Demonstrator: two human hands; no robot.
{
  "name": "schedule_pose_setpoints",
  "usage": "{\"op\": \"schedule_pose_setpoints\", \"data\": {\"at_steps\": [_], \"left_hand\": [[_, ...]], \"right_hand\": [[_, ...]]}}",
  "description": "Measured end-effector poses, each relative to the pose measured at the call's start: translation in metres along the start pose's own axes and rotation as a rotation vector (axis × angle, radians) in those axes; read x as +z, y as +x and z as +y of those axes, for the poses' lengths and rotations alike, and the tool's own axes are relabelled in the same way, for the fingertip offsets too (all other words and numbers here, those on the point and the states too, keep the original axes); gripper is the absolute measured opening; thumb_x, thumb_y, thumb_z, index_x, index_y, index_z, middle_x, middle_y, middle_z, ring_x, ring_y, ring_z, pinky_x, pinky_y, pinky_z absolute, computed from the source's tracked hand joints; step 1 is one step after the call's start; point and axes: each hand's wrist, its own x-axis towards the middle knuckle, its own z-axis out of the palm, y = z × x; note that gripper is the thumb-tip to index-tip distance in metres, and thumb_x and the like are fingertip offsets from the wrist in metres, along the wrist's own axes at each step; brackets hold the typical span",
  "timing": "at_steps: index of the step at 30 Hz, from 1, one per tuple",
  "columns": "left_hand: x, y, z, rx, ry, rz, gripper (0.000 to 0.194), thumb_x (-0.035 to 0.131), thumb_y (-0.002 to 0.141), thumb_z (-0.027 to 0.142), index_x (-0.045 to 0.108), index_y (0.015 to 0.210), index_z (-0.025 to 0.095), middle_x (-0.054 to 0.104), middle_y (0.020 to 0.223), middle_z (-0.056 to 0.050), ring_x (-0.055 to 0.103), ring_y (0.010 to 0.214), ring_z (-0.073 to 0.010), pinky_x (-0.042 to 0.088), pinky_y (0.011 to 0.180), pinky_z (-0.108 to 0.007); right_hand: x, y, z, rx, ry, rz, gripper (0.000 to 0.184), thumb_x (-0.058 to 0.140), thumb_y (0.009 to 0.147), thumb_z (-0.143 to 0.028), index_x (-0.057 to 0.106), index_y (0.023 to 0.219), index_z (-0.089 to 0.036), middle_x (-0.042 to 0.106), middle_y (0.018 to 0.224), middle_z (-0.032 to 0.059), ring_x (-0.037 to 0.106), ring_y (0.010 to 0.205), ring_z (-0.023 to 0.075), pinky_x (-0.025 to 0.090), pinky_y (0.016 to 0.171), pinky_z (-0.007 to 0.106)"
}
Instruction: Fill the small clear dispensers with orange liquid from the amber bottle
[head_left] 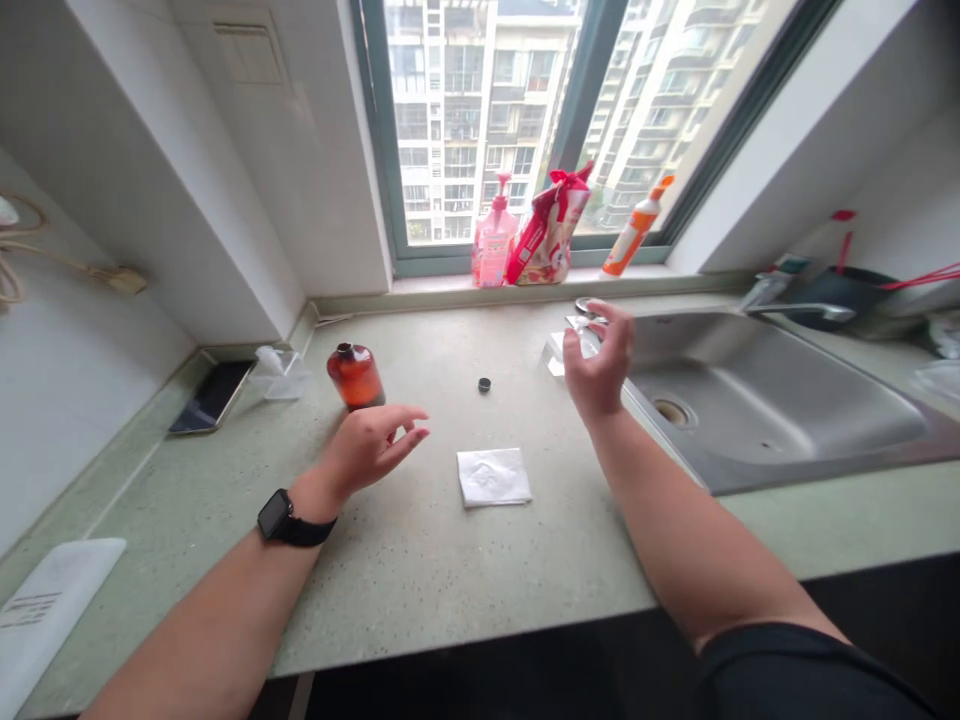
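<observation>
My left hand (375, 445), with a black watch on its wrist, hovers over the counter just in front of an amber bottle (355, 372). Its fingers are loosely bent and apart, holding nothing. The bottle stands upright and uncapped, its lower part partly hidden by the hand. A small black cap (484, 385) lies by itself mid-counter. Nearer me is a folded white tissue (493, 477). My right hand (604, 365) is at the sink's left edge, thumb and fingers curved apart. Behind it is a clear object (588, 342) beside a white block (554, 353); whether the fingers touch it is unclear.
A steel sink (780, 400) fills the right side. On the sill are a pink pump bottle (493, 240), a red bag (547, 235) and an orange-white bottle (634, 232). Leftward lie a phone (211, 397), a clear plastic tub (281, 378) and a white slab (56, 610).
</observation>
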Motion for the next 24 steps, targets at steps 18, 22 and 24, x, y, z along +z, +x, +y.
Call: {"op": "schedule_pose_setpoints", "data": {"at_steps": [18, 22, 24], "left_hand": [[0.004, 0.001, -0.010, -0.167, -0.039, -0.123, 0.033, 0.060, 0.104, 0.049, 0.080, 0.106, 0.022, 0.079, 0.084, -0.002, 0.058, 0.056, -0.0128, 0.046, 0.059, -0.027], [0.004, 0.000, -0.009, -0.170, -0.050, -0.116, 0.029, 0.062, 0.104, 0.045, 0.079, 0.108, 0.022, 0.079, 0.085, -0.001, 0.057, 0.056, -0.0123, 0.047, 0.060, -0.027], [0.004, 0.000, -0.009, -0.172, -0.060, -0.110, 0.029, 0.062, 0.104, 0.044, 0.078, 0.112, 0.021, 0.080, 0.088, -0.002, 0.057, 0.057, -0.0120, 0.047, 0.061, -0.027]], "right_hand": [[0.021, -0.007, 0.101, 0.473, -0.156, -0.206, 0.111, 0.086, 0.065, -0.055, 0.039, 0.158, -0.016, 0.068, 0.129, 0.0221, 0.064, 0.126, 0.0408, 0.052, 0.111, 0.061], [0.014, 0.001, 0.081, 0.425, -0.115, -0.158, 0.097, 0.080, 0.072, -0.055, 0.044, 0.155, -0.021, 0.071, 0.127, 0.0169, 0.067, 0.119, 0.0379, 0.053, 0.110, 0.062], [0.012, 0.004, 0.063, 0.417, -0.026, -0.166, 0.095, 0.078, 0.075, -0.059, 0.044, 0.156, -0.023, 0.069, 0.130, 0.0163, 0.069, 0.115, 0.0363, 0.056, 0.106, 0.059]]}}
